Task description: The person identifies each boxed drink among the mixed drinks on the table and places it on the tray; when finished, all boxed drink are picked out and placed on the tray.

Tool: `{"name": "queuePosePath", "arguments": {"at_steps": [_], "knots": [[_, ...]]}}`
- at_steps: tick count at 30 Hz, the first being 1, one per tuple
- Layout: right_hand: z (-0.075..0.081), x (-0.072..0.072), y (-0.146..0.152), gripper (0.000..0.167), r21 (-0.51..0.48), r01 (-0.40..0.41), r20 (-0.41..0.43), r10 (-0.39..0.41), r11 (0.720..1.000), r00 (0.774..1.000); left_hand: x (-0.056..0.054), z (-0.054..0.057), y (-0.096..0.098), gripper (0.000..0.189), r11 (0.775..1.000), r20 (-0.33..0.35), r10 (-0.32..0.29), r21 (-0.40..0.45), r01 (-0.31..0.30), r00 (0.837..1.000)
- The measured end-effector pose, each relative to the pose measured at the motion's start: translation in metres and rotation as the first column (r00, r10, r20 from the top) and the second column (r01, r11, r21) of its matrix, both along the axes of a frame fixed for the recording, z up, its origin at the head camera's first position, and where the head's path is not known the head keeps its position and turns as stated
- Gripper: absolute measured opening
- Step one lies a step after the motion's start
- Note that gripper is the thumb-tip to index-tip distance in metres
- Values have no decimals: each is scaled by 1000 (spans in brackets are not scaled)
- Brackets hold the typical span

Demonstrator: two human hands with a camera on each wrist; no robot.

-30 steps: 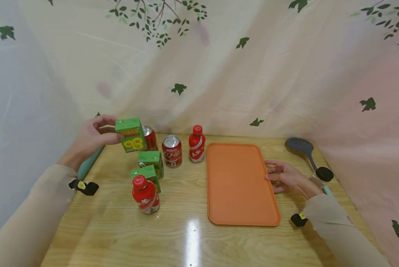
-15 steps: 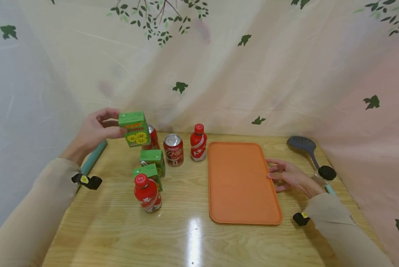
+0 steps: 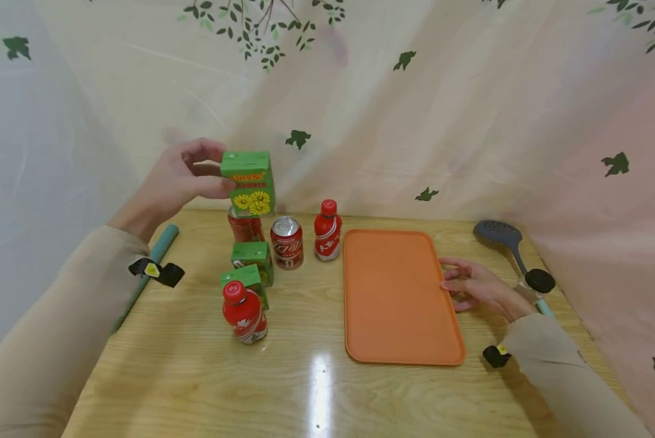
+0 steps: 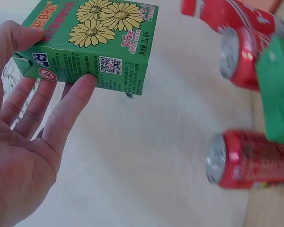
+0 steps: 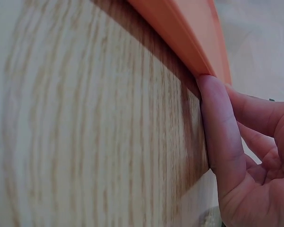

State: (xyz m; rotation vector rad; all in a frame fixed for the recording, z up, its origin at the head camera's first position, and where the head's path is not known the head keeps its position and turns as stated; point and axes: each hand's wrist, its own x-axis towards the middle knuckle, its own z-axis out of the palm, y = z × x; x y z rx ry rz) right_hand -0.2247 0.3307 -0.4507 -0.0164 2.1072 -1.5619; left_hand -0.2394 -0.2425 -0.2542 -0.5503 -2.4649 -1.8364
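A: On the head camera, what's around the orange tray point(image 3: 401, 298)?
B: The left hand point(image 3: 179, 179), raised well left of it, grips a green carton point(image 3: 251, 184). Two red cans point(image 3: 287, 243), two other green cartons point(image 3: 255, 260) and two red bottles point(image 3: 327, 232) stand left of the tray; a slotted spoon point(image 3: 497, 232) lies to its right, seen only here.
A: And the left wrist camera?
B: It gives a QR-code panel that the head view hides. One fingertip bends onto the carton's flowered face, another lies against that panel, and more fingers pass behind; the carton sits out beyond the palm.
A: The right wrist?
B: There a finger of the right hand point(image 5: 253, 165) meets the tray's outer edge, close up. Whether the fingers pinch the rim or merely touch it, I can't tell.
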Motion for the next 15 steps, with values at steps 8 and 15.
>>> {"name": "queuePosePath", "arguments": {"at_steps": [8,15], "knots": [[-2,-1,0,77,4,2,-7,-2,1000,1000,-12,24,51,39,997,14,-66,50,66,998],[3,3,-1,77,5,13,-12,-13,1000,1000,-23,25,97,42,989,29,-115,96,111,993]]}}
